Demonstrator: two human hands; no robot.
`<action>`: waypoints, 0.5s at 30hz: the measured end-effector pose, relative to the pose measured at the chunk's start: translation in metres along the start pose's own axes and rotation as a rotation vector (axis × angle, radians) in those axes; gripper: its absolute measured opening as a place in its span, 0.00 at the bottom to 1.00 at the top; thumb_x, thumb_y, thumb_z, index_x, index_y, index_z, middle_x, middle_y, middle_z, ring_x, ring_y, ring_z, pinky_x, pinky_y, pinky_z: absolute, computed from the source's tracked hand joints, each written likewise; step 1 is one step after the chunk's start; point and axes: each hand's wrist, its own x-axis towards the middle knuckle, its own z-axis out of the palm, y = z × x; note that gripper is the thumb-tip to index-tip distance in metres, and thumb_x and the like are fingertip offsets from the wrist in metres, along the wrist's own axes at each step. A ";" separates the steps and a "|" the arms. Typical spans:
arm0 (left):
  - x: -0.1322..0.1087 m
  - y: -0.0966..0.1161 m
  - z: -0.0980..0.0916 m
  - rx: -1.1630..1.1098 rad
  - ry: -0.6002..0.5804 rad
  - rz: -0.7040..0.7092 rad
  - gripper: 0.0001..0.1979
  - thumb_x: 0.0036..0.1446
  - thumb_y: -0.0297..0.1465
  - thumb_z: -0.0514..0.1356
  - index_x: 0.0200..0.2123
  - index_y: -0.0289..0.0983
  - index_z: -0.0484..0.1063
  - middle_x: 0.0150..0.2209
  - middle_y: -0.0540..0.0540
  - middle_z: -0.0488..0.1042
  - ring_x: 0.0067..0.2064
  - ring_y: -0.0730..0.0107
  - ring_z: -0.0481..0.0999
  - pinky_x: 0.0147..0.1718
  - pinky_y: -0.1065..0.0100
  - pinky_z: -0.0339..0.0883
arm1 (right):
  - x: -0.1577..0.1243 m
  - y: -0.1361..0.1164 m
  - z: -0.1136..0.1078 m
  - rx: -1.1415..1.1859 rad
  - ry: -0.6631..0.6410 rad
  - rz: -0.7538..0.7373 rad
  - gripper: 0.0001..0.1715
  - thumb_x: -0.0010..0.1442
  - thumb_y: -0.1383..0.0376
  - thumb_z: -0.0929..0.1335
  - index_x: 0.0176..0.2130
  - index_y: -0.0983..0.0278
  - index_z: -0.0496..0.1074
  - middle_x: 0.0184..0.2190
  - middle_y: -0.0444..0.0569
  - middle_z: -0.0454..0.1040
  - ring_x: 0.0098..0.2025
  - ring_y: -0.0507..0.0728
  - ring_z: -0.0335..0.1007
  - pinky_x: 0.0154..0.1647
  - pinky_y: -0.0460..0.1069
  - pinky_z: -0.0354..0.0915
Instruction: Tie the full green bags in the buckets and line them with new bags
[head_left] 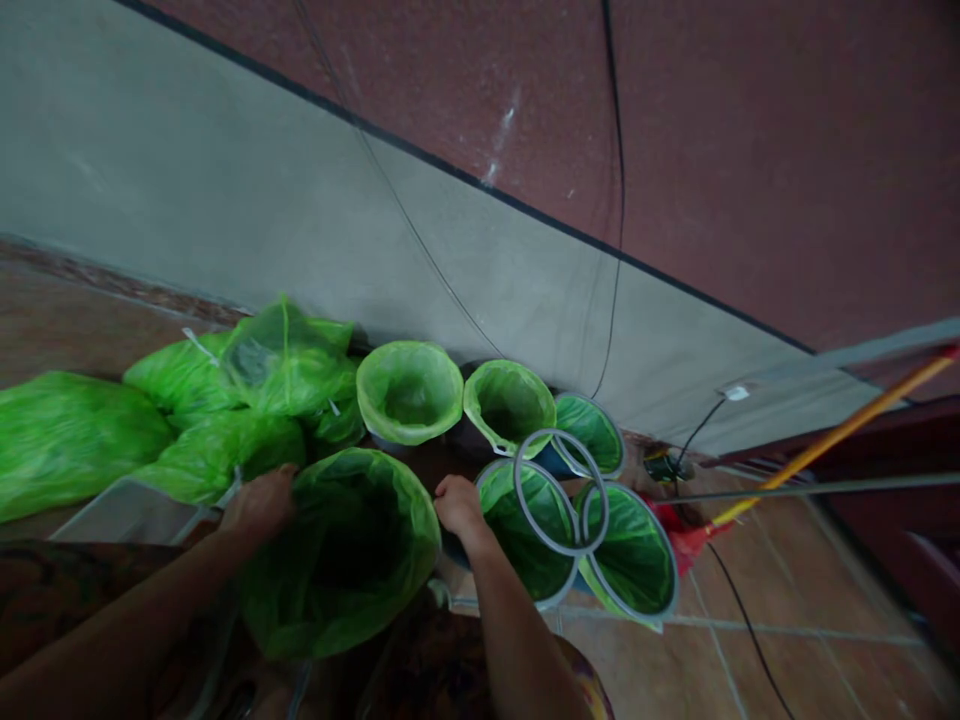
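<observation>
Nearby, green bags (pixel 281 375), 5 lined bins (pixel 409 436), grey ring (pixel 519 493), left hand (pixel 262 502) and right hand (pixel 460 505) holding green liner (pixel 356 560)

Bin area, tiled floor (pixel 637 660), two-tone wall (pixel 720 170), lined bins (pixel 410 395)
</observation>
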 end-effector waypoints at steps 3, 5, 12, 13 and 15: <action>-0.006 0.011 -0.005 0.086 0.026 -0.017 0.28 0.54 0.28 0.57 0.59 0.27 0.64 0.55 0.26 0.73 0.52 0.41 0.77 0.49 0.52 0.70 | 0.002 -0.010 0.001 0.099 0.052 0.022 0.14 0.60 0.68 0.68 0.46 0.68 0.77 0.45 0.56 0.81 0.49 0.59 0.76 0.51 0.49 0.65; -0.004 0.029 -0.010 0.101 0.069 0.048 0.31 0.58 0.32 0.57 0.63 0.26 0.62 0.61 0.26 0.68 0.59 0.40 0.71 0.55 0.51 0.66 | 0.003 -0.020 0.003 0.164 0.080 0.015 0.20 0.62 0.63 0.68 0.52 0.70 0.74 0.47 0.58 0.79 0.50 0.60 0.76 0.53 0.50 0.65; 0.022 0.049 -0.008 0.146 0.051 0.184 0.19 0.62 0.27 0.50 0.51 0.30 0.75 0.50 0.34 0.76 0.52 0.49 0.75 0.54 0.55 0.66 | 0.012 -0.051 0.017 0.224 0.161 -0.155 0.22 0.59 0.61 0.72 0.52 0.65 0.74 0.49 0.55 0.77 0.52 0.59 0.73 0.53 0.50 0.65; 0.025 0.046 -0.006 0.151 0.055 0.204 0.19 0.62 0.26 0.49 0.49 0.31 0.76 0.48 0.34 0.77 0.51 0.50 0.75 0.53 0.56 0.66 | 0.015 -0.054 0.018 0.210 0.160 -0.157 0.19 0.60 0.62 0.71 0.51 0.64 0.75 0.48 0.54 0.78 0.52 0.59 0.73 0.52 0.49 0.65; 0.028 0.037 -0.004 0.162 0.079 0.242 0.18 0.64 0.26 0.48 0.45 0.33 0.78 0.44 0.36 0.78 0.48 0.52 0.76 0.51 0.57 0.67 | 0.020 -0.059 0.019 0.181 0.152 -0.130 0.12 0.62 0.65 0.68 0.46 0.62 0.77 0.46 0.53 0.79 0.50 0.58 0.75 0.51 0.49 0.65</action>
